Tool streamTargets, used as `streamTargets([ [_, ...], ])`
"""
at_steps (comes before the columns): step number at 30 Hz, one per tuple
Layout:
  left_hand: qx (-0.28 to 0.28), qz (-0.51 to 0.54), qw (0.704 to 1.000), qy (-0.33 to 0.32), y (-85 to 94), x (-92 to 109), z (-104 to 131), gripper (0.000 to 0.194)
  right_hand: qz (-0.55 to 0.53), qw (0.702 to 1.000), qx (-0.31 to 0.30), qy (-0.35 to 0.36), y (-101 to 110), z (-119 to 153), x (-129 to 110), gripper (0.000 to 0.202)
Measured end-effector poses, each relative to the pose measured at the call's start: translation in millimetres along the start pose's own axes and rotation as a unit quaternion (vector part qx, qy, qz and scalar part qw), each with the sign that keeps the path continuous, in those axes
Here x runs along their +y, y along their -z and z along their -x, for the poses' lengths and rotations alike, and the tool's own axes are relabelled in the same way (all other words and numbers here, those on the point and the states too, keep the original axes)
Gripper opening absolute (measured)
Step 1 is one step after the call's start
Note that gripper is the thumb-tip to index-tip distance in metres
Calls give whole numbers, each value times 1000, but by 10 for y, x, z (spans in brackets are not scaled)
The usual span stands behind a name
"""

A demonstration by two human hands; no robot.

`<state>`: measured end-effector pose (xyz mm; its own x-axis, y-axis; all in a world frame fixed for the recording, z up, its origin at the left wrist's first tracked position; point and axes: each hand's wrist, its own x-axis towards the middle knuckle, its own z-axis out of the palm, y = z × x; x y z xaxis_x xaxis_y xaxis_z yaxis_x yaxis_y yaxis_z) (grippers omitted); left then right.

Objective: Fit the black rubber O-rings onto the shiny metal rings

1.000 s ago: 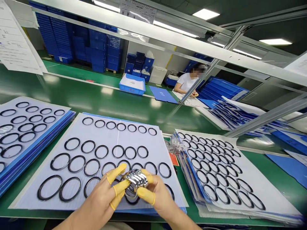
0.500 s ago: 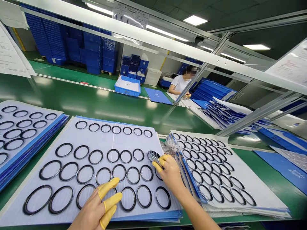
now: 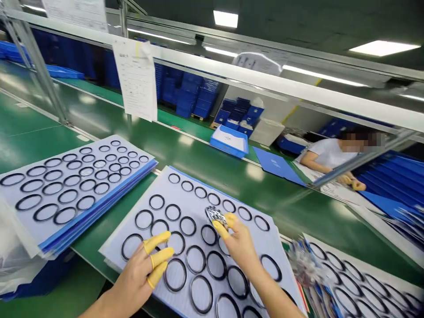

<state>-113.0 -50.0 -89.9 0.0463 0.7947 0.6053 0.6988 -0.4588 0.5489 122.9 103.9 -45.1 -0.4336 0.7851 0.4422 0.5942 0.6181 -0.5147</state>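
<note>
My right hand [image 3: 241, 247], with yellow finger cots on, pinches a shiny round piece [image 3: 215, 213] with a patterned, mirror-like face. It holds the piece tilted just above the white sheet [image 3: 195, 212], between the far row and the nearer rows of black rings. Whether the piece touches the sheet I cannot tell. My left hand [image 3: 134, 274] hovers over the sheet's near left part, its cot-covered fingers apart and nothing in them. One black ring [image 3: 175, 291] lies just right of those fingers. The hands and forearms hide some rings.
Another stack of sheets [image 3: 109, 221] bearing rings is on the left, and a ringed sheet [image 3: 326, 258] lies at the right beside crumpled clear plastic [image 3: 303, 263]. Beyond are a blue tray [image 3: 228, 148], a metal frame rail [image 3: 212, 66], hanging papers [image 3: 137, 81] and a seated co-worker [image 3: 326, 152].
The view has swung left, so the scene sits farther right. My right hand has carried the round piece from the sheet's right edge toward its middle. My left hand stays open.
</note>
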Motion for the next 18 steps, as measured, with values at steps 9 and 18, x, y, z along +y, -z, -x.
streamTargets([
  [9,101,0,994,37,284,-486,551,30,202,962,-60,173,-1158,-965,-384,15],
  [18,192,60,968,147,244,-544,619,25,322,925,-85,186,-975,-832,-147,13],
])
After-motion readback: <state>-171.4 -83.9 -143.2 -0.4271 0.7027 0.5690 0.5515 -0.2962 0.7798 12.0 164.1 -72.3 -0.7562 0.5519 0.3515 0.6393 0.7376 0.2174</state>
